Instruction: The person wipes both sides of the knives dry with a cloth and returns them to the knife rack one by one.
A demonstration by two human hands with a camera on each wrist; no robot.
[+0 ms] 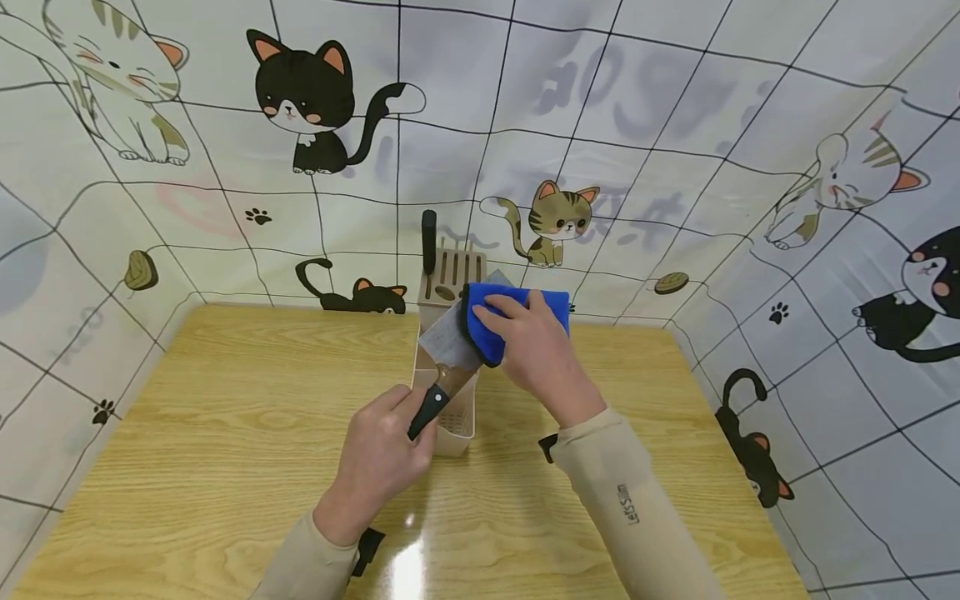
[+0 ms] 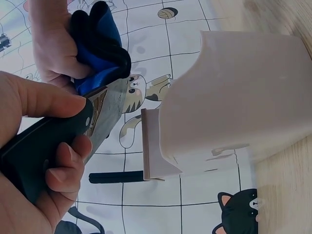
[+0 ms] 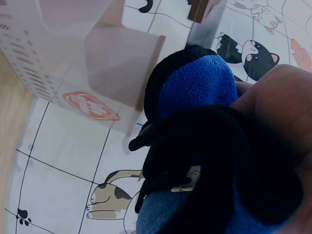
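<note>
My left hand (image 1: 386, 446) grips the black handle (image 2: 46, 141) of a cleaver, whose broad metal blade (image 1: 448, 337) slants up and to the right. A blue cloth (image 1: 555, 310) with a black edge is folded over the blade's far part, hiding much of it. My right hand (image 1: 543, 354) holds the cloth against the blade, fingers spread across the blue side. In the right wrist view, the cloth (image 3: 195, 83) is bunched in the hand, and a small pale label (image 3: 189, 179) shows among its folds.
Behind and below the cleaver stands a beige knife holder (image 1: 471, 265) with slots and an open front bin (image 1: 456, 446). A black-handled utensil (image 1: 429, 242) stands upright in its left slot. The wooden table (image 1: 247, 433) meets cat-patterned walls (image 1: 450, 100) at the back and sides.
</note>
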